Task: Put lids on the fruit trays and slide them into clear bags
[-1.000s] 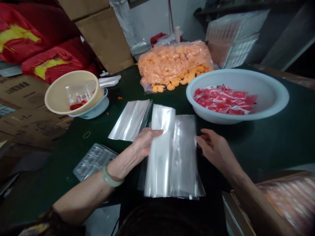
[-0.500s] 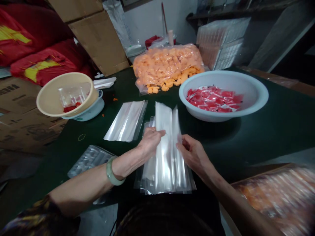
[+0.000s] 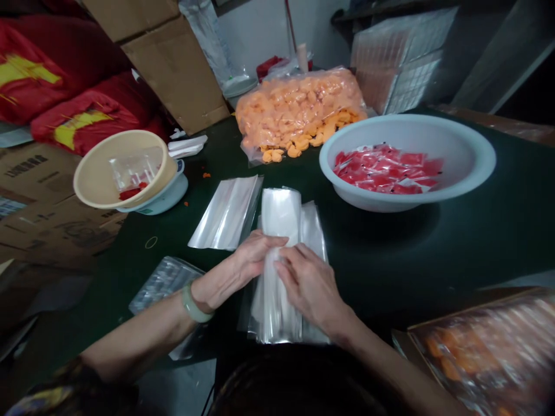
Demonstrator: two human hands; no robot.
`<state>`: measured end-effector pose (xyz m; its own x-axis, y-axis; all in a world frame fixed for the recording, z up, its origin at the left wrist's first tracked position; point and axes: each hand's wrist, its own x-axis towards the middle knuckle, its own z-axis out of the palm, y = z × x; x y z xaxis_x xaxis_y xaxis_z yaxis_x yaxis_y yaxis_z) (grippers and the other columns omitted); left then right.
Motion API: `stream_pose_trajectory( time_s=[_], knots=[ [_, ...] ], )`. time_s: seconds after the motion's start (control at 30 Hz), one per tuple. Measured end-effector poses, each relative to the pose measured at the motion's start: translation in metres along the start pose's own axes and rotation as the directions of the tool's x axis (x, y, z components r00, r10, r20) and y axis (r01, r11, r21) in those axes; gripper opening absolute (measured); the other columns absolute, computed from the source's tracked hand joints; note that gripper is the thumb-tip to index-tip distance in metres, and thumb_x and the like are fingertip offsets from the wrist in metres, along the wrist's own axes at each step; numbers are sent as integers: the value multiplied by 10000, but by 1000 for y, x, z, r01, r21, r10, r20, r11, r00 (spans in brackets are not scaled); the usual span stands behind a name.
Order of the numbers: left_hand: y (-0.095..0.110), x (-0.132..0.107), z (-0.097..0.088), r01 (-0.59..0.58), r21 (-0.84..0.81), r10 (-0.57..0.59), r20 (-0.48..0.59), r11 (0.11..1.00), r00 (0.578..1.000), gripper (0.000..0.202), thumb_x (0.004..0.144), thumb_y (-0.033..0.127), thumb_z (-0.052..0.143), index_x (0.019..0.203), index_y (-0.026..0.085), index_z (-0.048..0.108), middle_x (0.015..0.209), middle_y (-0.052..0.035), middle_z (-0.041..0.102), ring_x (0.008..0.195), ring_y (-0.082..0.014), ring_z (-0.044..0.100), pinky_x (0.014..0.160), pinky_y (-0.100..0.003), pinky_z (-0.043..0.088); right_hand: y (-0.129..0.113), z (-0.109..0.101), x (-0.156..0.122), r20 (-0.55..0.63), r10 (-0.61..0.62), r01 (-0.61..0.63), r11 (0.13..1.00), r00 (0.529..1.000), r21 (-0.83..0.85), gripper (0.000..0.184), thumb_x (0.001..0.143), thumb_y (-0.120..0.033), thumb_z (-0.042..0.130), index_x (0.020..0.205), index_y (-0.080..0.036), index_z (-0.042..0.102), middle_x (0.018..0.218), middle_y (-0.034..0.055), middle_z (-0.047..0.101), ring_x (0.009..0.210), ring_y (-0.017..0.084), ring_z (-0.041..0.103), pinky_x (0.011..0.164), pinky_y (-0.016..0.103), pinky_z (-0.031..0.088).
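Note:
A bundle of clear plastic bags, bent into a narrow curved strip, stands in front of me over more flat bags. My left hand grips its left side, thumb laid across the front, with a pale green bangle on the wrist. From the right, my right hand closes on the bundle with bent fingers near the left thumb. Left of them lies another stack of clear bags on the dark green table. Closer to me, a clear moulded plastic tray sits partly behind my left forearm.
At right stands a pale blue basin holding red packets. A large bag of orange pieces lies at the back. Stacked basins are at left. A carton with wrapped orange items occupies the lower right.
The loosely spread bags have been drawn together into a narrower, curved bundle. My right hand has moved left and now meets my left hand. The view has shifted slightly.

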<state>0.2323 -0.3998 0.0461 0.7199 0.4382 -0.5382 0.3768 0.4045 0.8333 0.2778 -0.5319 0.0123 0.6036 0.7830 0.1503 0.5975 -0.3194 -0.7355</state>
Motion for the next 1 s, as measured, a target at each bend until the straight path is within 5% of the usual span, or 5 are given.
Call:
stream_pose_trajectory(
  time_s=[0.17, 0.43, 0.7, 1.0],
  knots=[
    [-8, 6, -34, 270, -257, -229, 177, 928, 957, 126, 699, 84, 638, 824, 71, 638, 732, -83, 673, 638, -181, 635, 692, -329, 520, 38, -5, 9, 74, 235, -246, 909, 969, 336, 220, 860, -270, 376, 863, -157, 564, 758, 53, 599, 642, 156, 577, 599, 286, 466],
    [-17, 15, -54, 264, -356, -123, 373, 896, 920, 183, 703, 124, 639, 858, 27, 648, 753, -127, 698, 680, -226, 662, 714, -317, 495, 22, 7, 35, 282, 357, -451, 771, 891, 450, 371, 698, -506, 623, 827, -184, 493, 716, 27, 606, 580, 145, 578, 457, 242, 446],
    [-21, 16, -54, 284, -337, -103, 465, 898, 879, 296, 721, 150, 614, 979, 5, 624, 738, -129, 694, 691, -238, 659, 740, -326, 464, 29, 0, 39, 408, 283, -494, 566, 868, 659, 276, 699, -328, 659, 702, -192, 420, 527, -53, 528, 456, 81, 512, 411, 188, 429],
    [-25, 21, -59, 293, -323, -133, 435, 900, 890, 319, 692, 189, 645, 953, 5, 637, 727, -124, 690, 679, -224, 652, 731, -314, 473, 31, -7, 43, 465, 267, -532, 523, 844, 666, 72, 764, -179, 531, 700, -146, 536, 539, -14, 570, 478, 85, 553, 438, 179, 455]
  ],
)
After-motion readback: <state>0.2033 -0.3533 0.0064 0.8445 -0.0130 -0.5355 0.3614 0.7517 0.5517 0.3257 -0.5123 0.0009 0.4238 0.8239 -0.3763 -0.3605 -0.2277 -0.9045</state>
